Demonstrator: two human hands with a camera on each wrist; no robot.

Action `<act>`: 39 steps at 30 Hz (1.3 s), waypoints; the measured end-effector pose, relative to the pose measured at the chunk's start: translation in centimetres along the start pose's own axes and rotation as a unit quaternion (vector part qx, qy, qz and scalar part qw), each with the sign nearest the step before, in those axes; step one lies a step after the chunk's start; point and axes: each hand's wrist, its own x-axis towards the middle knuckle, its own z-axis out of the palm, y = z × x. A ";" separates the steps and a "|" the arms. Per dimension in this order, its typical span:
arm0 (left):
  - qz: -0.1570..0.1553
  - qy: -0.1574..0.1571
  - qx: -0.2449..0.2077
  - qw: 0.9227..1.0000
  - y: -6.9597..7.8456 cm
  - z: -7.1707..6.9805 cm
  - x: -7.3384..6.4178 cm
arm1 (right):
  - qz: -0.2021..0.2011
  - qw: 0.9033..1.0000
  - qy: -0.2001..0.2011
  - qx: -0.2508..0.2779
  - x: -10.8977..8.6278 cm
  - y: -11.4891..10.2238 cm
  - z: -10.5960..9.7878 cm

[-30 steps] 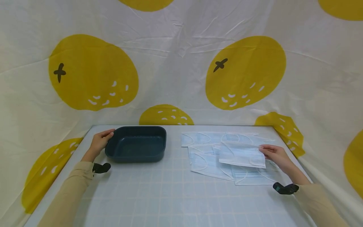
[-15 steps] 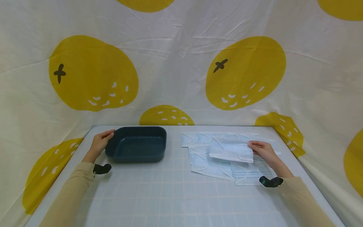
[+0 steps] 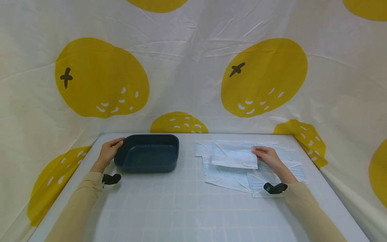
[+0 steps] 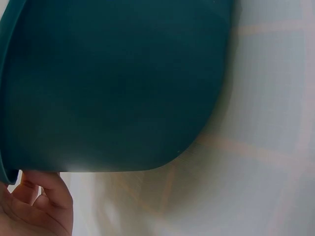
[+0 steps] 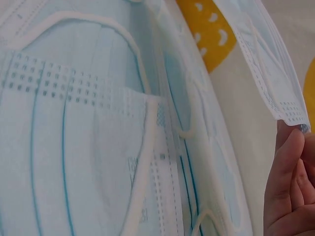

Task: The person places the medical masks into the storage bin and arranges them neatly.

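Observation:
A dark teal rectangular basin (image 3: 146, 168) stands on the table at the left. My left hand (image 3: 108, 152) grips its left end at the rim; in the left wrist view the fingers (image 4: 54, 194) curl under that rim, against the outer wall. On the right, a light blue face mask (image 3: 231, 155) is held up over a spread of other masks (image 3: 228, 179), its right corner pinched by my right hand (image 3: 269, 158). The right wrist view has the thumb and fingers (image 5: 290, 152) closed on the mask's corner, with the pile (image 5: 98, 147) below it.
The white table (image 3: 169, 211) carries a faint grid pattern. Behind it and along both sides hangs a white curtain (image 3: 187, 80) printed with yellow fruit. A strip of table separates the basin from the spread of masks.
My right hand has carried the pinched mask leftward and slightly away from me, across the other masks. The left hand and the basin have stayed in place.

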 end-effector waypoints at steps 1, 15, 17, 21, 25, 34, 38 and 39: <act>0.000 0.001 -0.001 1.000 0.0 0.0 0.0 | 0.000 1.000 0.000 0.003 0.1 -0.1 0.2; 0.014 0.020 -0.004 1.000 -0.1 0.1 0.1 | -0.003 0.998 -0.010 0.058 1.6 -2.0 3.1; 0.015 0.020 -0.007 1.000 0.0 0.2 0.0 | -0.002 0.998 -0.012 0.061 1.8 -2.4 3.6; 0.017 0.020 -0.013 1.000 0.1 0.2 -0.2 | -0.005 0.998 -0.016 0.060 2.2 -3.1 4.7; 0.009 0.019 -0.015 1.000 0.0 0.2 -0.2 | -0.011 0.998 -0.018 0.067 2.5 -3.9 5.9; 0.002 0.025 -0.013 1.000 -0.1 0.2 0.0 | -0.026 0.995 -0.030 0.087 3.2 -5.6 8.4; -0.006 0.028 -0.024 0.999 0.1 0.2 0.0 | -0.036 0.993 -0.038 0.103 3.3 -6.2 9.5; -0.007 0.028 -0.026 0.999 0.2 0.2 -0.1 | -0.036 0.993 -0.041 0.107 3.3 -6.4 9.7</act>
